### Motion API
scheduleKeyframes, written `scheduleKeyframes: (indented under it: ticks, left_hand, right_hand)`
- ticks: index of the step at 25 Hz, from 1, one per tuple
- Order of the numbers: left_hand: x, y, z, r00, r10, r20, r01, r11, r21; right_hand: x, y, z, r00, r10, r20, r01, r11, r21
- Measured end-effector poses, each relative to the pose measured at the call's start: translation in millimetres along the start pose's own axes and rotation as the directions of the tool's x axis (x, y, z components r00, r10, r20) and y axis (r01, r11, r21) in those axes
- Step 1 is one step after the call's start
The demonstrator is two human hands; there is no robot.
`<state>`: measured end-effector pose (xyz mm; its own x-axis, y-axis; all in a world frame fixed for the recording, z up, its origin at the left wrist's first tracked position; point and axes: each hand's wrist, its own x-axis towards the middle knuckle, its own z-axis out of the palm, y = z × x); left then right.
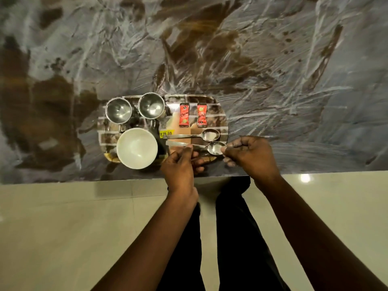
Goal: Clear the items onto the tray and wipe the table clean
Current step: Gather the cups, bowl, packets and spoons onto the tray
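2 hands (180, 164) (249, 156) pinch second spoon (210, 147), my fingers at handle and bowl; next: lay on tray (224, 122) beside first spoon (201, 135), then wipe tabletop (294, 80).

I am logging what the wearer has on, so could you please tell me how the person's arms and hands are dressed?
Both forearms are bare with no sleeves in view. The left hand and right hand wear no gloves, and no rings or watch are visible. Black trousers show below.
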<state>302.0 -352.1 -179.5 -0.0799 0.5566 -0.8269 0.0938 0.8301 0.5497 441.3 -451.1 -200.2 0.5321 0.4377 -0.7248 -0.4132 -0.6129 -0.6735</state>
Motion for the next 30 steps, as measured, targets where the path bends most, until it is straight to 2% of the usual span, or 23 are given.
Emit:
scheduleKeyframes:
  ticks: [9,19,22,25,27,30]
  left_hand:
    - [21,-5,-9,0.994,-0.105,-0.008,0.105,0.994,0.022]
    - [20,-4,-15,0.995,-0.089,-0.034,0.088,0.996,-0.021]
    - [9,1,-33,1.000,-0.022,-0.017,0.022,1.000,0.019]
    - [-1,14,-71,0.991,0.130,0.025,-0.132,0.986,0.100]
    - [0,33,-98,0.962,0.269,0.046,-0.273,0.955,0.120]
    - [25,72,-131,0.890,0.456,-0.015,-0.445,0.875,0.193]
  right_hand:
    - [5,10,22,0.990,-0.073,-0.123,0.052,0.985,-0.164]
    - [3,11,26,0.975,-0.140,-0.174,0.088,0.957,-0.276]
    - [1,8,21,0.972,-0.143,-0.185,0.094,0.963,-0.253]
    - [-1,-1,14,0.958,-0.181,-0.224,0.126,0.962,-0.241]
    - [2,-8,12,0.943,-0.214,-0.254,0.154,0.959,-0.238]
    - [10,-18,16,0.935,-0.235,-0.265,0.160,0.948,-0.275]
